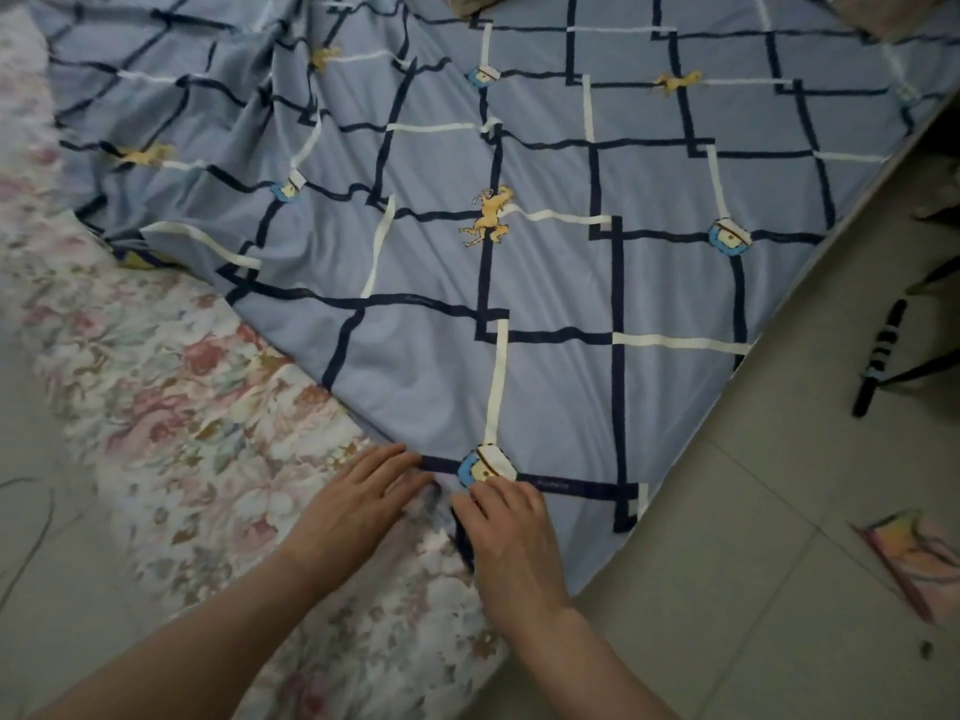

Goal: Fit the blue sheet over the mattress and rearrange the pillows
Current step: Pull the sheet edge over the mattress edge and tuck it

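Note:
The blue sheet (545,283), printed with dark and cream lines and small horses, lies across most of the mattress (197,418), whose floral cover shows bare along the near left side. The sheet is rumpled at the far left and smooth on the right. At the mattress's near corner both hands meet at the sheet's edge. My left hand (358,506) lies flat on the floral cover with its fingertips touching that edge. My right hand (511,543) pinches the sheet's hem, the fingers curled over it. Two brownish pillows (898,18) peek in at the top edge.
Pale floor tiles (753,589) surround the corner on the right and left. A black striped object (878,356) lies on the floor at right. A colourful paper or cloth (919,558) rests near the right edge.

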`<state>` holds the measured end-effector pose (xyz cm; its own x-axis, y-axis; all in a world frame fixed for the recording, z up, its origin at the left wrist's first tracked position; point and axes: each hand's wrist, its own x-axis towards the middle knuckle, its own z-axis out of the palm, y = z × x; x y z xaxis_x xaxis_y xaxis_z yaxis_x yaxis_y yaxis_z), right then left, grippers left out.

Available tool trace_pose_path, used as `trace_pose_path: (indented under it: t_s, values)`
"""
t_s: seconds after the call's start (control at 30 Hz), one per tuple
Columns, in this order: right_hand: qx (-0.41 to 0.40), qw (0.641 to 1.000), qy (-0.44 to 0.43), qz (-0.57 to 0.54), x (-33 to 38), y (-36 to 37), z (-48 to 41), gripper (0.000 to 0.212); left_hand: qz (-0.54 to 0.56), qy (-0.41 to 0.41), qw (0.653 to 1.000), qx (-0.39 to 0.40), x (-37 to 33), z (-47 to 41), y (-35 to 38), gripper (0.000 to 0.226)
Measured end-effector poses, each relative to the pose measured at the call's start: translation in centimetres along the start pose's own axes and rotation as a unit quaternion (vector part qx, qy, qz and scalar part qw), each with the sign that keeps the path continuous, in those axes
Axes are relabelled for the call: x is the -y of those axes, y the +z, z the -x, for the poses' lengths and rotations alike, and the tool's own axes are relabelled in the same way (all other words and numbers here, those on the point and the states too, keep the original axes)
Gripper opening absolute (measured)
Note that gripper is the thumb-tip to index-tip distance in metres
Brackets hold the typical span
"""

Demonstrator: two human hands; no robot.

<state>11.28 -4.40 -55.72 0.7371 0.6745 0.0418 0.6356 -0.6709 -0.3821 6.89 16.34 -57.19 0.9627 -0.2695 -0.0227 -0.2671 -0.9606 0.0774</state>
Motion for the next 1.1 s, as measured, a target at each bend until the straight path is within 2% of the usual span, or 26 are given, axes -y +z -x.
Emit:
trace_pose_path:
  t_s: [0.1,0.2,0.27,0.4,0.53,0.6,0.7,0.8,0.9,0.97,1.1]
  values:
    - [-0.022,0.999,0.027,0.001,3.9,1.7,-1.0,0.015,0.016,0.033,0.999,0.007,3.7,1.0,-0.5,0.032]
    - [-0.023,0.998,0.062,-0.007,6.5,4.4,-2.2,0.026,0.021,0.051,0.998,0.002,7.0,1.8,0.5,0.033]
    - [-0.037,0.995,0.094,-0.008,8.7,6.1,-3.9,0.034,0.024,0.054,0.998,0.025,9.5,1.6,1.6,0.038]
    - [-0.067,0.989,0.128,-0.012,10.4,8.1,-6.5,0.045,0.048,0.043,0.998,0.021,11.7,-1.8,2.6,0.044]
    - [-0.08,0.985,0.154,-0.005,10.1,9.0,-7.1,0.043,0.037,0.031,0.999,0.012,11.9,-4.4,2.6,0.024]
    - [-0.103,0.981,0.166,-0.004,10.0,8.9,-7.0,0.046,0.053,0.034,0.998,-0.012,11.8,-4.7,2.2,0.025]
    - [-0.134,0.974,0.18,-0.021,11.0,8.0,-7.8,0.048,0.049,0.129,0.99,-0.031,12.1,-3.9,1.1,0.026]
    - [-0.152,0.969,0.192,-0.014,12.0,7.7,-7.8,0.033,0.053,0.216,0.975,-0.022,13.0,-1.7,1.1,0.015]
    - [-0.149,0.961,0.234,-0.018,12.6,8.0,-6.4,0.037,0.091,0.233,0.968,-0.005,15.4,-0.7,1.4,0.011]
    - [-0.136,0.951,0.275,-0.033,13.4,8.0,-5.6,0.045,0.142,0.214,0.966,-0.006,16.3,-0.7,1.0,0.011]
    - [-0.147,0.939,0.309,0.011,16.7,6.5,-8.1,0.048,0.23,0.246,0.942,0.006,15.1,-0.3,-1.4,0.012]
